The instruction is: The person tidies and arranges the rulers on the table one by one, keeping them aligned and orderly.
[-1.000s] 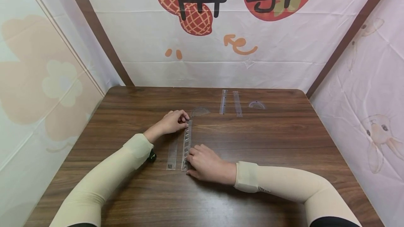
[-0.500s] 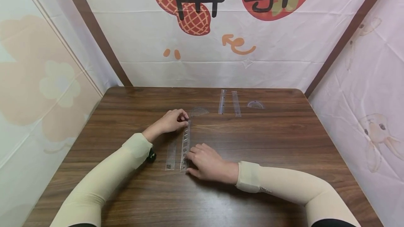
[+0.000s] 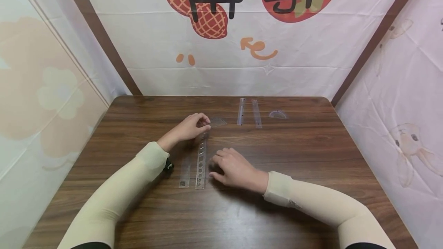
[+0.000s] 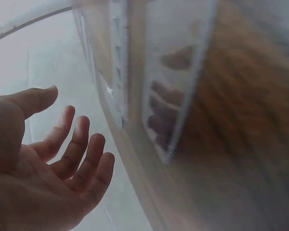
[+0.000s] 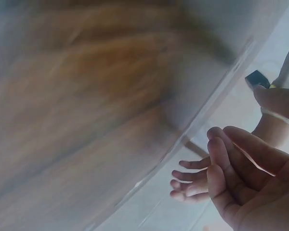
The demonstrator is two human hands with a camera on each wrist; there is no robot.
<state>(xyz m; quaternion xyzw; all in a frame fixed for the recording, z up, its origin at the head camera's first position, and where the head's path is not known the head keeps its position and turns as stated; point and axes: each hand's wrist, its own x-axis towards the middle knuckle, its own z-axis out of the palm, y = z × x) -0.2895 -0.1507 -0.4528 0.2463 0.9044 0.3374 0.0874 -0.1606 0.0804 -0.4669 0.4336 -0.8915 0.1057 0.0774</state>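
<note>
A clear stencil ruler (image 3: pixel 201 168) with a row of cut-out shapes lies lengthwise on the wooden table. To its left lies a plain clear ruler (image 3: pixel 185 174), nearly parallel. My left hand (image 3: pixel 191 127) hovers over the stencil ruler's far end, beside a clear protractor (image 3: pixel 217 121) that its fingertips overlap in the head view. Its fingers (image 4: pixel 94 151) are loosely bent with nothing between them in the left wrist view. Just right of the stencil ruler, my right hand (image 3: pixel 237 168) is off it, with relaxed, slightly bent fingers (image 5: pixel 221 159) and nothing held.
Farther back on the table (image 3: pixel 294 153) lie two more clear rulers, one on the left (image 3: pixel 241 112) and one on the right (image 3: pixel 257 113). A smaller protractor (image 3: pixel 278 115) is to their right. A printed cloth wall (image 3: pixel 166 80) rises behind the table.
My right hand has let go of the stencil ruler and moved right. My left hand has lifted off its far end and shifted slightly forward. The head view has turned a little.
</note>
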